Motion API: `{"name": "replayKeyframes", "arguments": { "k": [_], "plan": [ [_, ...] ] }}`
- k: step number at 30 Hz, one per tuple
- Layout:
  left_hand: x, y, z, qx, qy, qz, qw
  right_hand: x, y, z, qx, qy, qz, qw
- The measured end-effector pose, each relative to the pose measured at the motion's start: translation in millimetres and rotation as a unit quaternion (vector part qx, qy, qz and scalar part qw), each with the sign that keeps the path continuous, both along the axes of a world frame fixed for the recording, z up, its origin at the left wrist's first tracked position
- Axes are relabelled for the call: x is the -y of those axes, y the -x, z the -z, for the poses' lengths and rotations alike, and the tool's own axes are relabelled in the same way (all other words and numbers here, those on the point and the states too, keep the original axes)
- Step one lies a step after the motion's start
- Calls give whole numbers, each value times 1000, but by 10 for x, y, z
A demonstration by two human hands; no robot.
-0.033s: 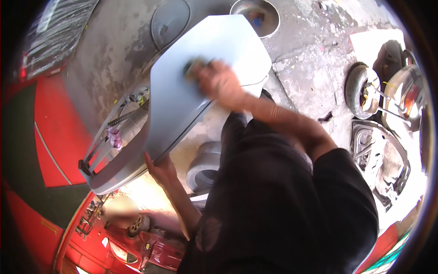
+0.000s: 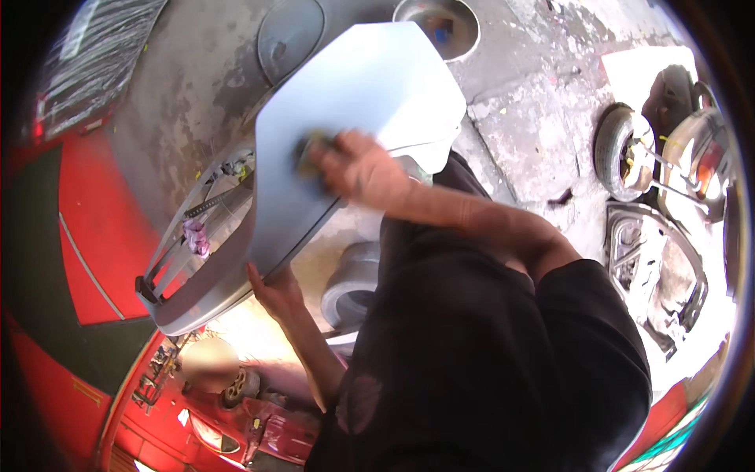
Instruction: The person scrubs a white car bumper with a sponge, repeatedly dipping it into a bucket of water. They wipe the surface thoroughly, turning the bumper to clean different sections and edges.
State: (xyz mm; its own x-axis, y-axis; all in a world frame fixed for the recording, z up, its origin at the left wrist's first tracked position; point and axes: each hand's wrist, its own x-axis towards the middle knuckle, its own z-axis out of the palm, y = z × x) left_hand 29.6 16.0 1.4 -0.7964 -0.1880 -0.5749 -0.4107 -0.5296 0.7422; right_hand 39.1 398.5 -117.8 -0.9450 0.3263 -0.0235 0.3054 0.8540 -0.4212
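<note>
A large light grey car body panel (image 2: 354, 86), shaped like a bumper, stretches from the upper middle down to the lower left. On its smooth face my right hand (image 2: 366, 169) presses a dark greenish pad (image 2: 311, 157). Motion blurs the pad and fingertips, so its exact kind is unclear. Lower down, my left hand (image 2: 281, 291) grips the panel's near edge, thumb on the outside and the other fingers hidden beneath.
Behind the panel are a metal basin (image 2: 469, 39) and a round grey lid-like disc (image 2: 291, 35). A grey tyre (image 2: 350, 287) lies beneath. Rightward are a wheel (image 2: 625, 153) and a bare car door shell (image 2: 653, 259). A purple cloth (image 2: 197, 237) hangs at the panel's left side.
My right hand and the pad have slid down and to the left across the panel's face. The left hand keeps its place on the edge.
</note>
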Motion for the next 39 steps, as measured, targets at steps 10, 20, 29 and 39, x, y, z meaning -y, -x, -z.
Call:
{"name": "replayKeyframes", "arguments": {
  "k": [10, 20, 29, 39],
  "plan": [
    [183, -108, 23, -6, 25, 22, 999, -550, -83, 278, 45, 95, 96, 990],
    [-51, -39, -72, 6, 44, 30, 999, -986, 234, 1031, -24, 44, 256, 965],
    [89, -108, -95, 26, 39, 6, 999, -139, -299, 331, -181, 109, 104, 972],
    [57, -56, -177, 62, 76, -12, 995, -185, -490, 265, -130, 110, 92, 981]
  ]
}}
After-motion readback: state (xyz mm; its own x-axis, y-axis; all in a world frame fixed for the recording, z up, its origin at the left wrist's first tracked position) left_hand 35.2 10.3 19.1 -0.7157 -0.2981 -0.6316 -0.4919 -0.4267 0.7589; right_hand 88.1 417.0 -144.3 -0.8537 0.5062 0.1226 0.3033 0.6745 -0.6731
